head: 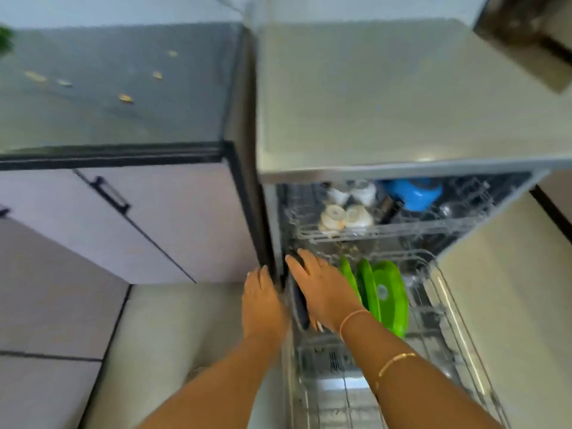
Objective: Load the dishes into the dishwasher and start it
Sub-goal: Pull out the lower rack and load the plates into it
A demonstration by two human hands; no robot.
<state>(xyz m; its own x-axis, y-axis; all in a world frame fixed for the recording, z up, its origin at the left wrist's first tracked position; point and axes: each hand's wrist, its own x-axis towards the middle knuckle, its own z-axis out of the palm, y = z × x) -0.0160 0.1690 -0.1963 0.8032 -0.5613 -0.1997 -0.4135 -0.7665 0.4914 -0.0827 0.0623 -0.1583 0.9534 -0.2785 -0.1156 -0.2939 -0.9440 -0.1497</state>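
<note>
The dishwasher stands open with its lower rack (450, 323) pulled out. Three green plates (388, 295) stand on edge in that rack. My right hand (322, 292) grips a dark flat dish (301, 308), held on edge at the rack's left side, just left of the green plates. My left hand (263, 305) lies with straight fingers against the dishwasher's dark left edge, holding nothing. The upper rack (340, 235) carries several white cups (346, 216) and a blue bowl (414, 191). The view is blurred.
A pale countertop (371, 103) covers the dishwasher. To the left is a dark glossy counter (108, 97) with small golden bits on it, above cabinet doors with a black handle (111, 193). Pale floor tiles lie on both sides.
</note>
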